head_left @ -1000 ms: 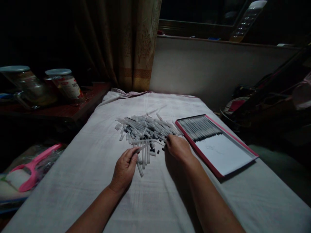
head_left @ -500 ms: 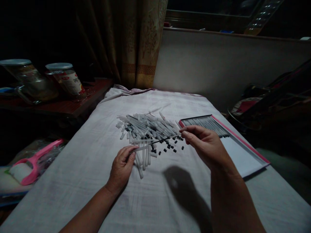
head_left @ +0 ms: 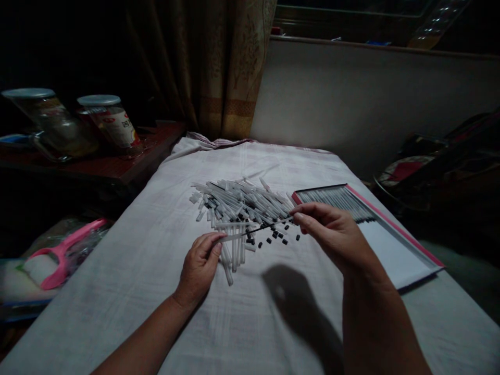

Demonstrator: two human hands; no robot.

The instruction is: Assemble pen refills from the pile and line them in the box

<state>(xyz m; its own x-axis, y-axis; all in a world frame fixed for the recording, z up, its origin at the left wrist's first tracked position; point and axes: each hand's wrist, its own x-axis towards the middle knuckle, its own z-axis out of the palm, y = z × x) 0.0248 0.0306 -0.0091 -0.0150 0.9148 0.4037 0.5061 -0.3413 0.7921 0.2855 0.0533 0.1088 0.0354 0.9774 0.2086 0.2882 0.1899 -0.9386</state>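
My left hand rests on the white cloth and pinches a clear plastic tube at its near end. My right hand is raised a little above the cloth and pinches a thin dark refill, whose tip points at the tube's open end. Just beyond both hands lies a heap of clear tubes. Small black caps are scattered beside it.
A flat red-edged box with a row of dark-tipped sticks lies at the right. Two lidded jars stand on a dark wooden shelf at the left. A pink-handled tool lies lower left. A curtain hangs behind.
My right hand lifted off the heap with a thin dark refill and brought it toward the tube in my left hand. The left hand barely moved.
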